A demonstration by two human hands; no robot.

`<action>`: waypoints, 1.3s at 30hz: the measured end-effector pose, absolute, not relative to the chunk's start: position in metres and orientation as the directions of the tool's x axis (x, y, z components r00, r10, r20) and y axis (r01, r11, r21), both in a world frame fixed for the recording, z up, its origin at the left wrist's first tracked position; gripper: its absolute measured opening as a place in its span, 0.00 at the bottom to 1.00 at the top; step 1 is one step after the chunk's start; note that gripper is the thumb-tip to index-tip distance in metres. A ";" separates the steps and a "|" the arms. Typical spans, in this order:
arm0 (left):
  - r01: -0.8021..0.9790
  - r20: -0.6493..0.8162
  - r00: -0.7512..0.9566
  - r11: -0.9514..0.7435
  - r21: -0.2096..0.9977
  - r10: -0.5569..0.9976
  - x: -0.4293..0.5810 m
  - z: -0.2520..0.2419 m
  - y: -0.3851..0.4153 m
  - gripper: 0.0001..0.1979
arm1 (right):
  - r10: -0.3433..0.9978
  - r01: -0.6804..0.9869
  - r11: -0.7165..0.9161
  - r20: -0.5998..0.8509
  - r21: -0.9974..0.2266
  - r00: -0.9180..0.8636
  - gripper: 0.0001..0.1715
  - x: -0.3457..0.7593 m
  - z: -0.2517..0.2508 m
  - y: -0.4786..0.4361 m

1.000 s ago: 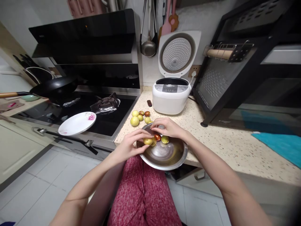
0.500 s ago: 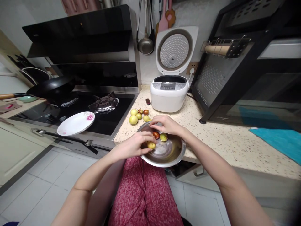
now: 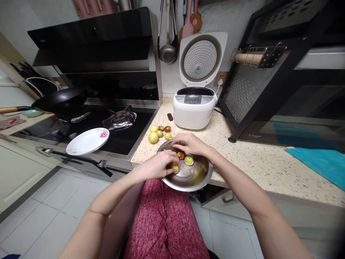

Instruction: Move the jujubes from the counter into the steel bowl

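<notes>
A steel bowl [image 3: 203, 180] sits at the counter's front edge, partly over my lap. My left hand [image 3: 161, 164] reaches into its left side, thumb and fingers closed around a small yellow jujube [image 3: 175, 168]. Over the far rim hangs my right hand [image 3: 189, 143], its fingers curled and pressed together; what they hold, if anything, is hidden. Between the hands, a red-brown jujube [image 3: 181, 155] and a yellow-green jujube [image 3: 189, 160] lie in the bowl. Just beyond the rim, several yellow and brown jujubes [image 3: 153, 137] rest on the counter.
A white rice cooker [image 3: 192, 113] stands behind the bowl, lid raised. To the left, a white plate [image 3: 87, 142] lies by the hob's front edge, and a black wok [image 3: 59, 100] sits farther back. A black oven [image 3: 296, 111] and teal cloth [image 3: 318, 163] are on the right.
My left hand has shifted slightly right with the yellow jujube, now more covered by the fingers. The two loose jujubes in the bowl have rolled a little to the right.
</notes>
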State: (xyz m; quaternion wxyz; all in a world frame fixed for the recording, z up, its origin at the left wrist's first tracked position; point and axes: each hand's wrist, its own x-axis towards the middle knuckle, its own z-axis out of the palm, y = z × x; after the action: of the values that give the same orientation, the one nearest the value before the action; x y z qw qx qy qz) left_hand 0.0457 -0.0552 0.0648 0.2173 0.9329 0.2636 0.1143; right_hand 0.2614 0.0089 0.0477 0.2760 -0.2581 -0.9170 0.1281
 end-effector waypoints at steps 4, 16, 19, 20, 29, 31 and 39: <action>0.409 0.153 0.820 -0.753 0.516 0.551 0.043 0.062 -0.058 0.05 | 0.539 0.402 0.838 0.445 -0.369 -0.715 0.08 0.262 0.047 0.009; 0.224 0.601 0.386 -0.703 0.674 0.700 0.027 0.026 -0.042 0.13 | 0.556 0.323 0.819 0.515 -0.475 -0.652 0.09 0.264 0.047 0.012; 0.077 0.514 0.310 -0.560 0.825 0.800 0.026 0.013 -0.030 0.19 | 0.576 0.318 0.807 0.540 -0.498 -0.614 0.08 0.264 0.047 0.013; 0.021 0.471 0.311 -0.502 0.865 0.825 0.027 0.009 -0.027 0.21 | 0.584 0.320 0.802 0.548 -0.505 -0.599 0.08 0.265 0.047 0.013; -0.149 0.377 0.366 -0.347 0.926 0.851 0.034 0.003 -0.036 0.40 | 0.711 0.433 0.703 0.531 -0.565 -0.461 0.11 0.270 0.047 0.020; -0.134 0.392 0.377 -0.370 0.920 0.839 0.032 0.006 -0.038 0.41 | 0.728 0.450 0.685 0.509 -0.573 -0.460 0.11 0.271 0.045 0.021; -0.059 0.276 0.311 -0.272 0.961 0.909 0.001 0.022 -0.038 0.38 | 0.765 0.434 0.636 0.450 -0.638 -0.460 0.16 0.273 0.043 0.026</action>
State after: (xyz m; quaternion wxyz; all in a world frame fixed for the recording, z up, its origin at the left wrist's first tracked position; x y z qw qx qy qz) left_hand 0.0005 -0.0384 0.0217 0.5019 0.6351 0.3349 0.4822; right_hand 0.2732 0.0258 0.0428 0.3711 -0.3635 -0.8248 0.2231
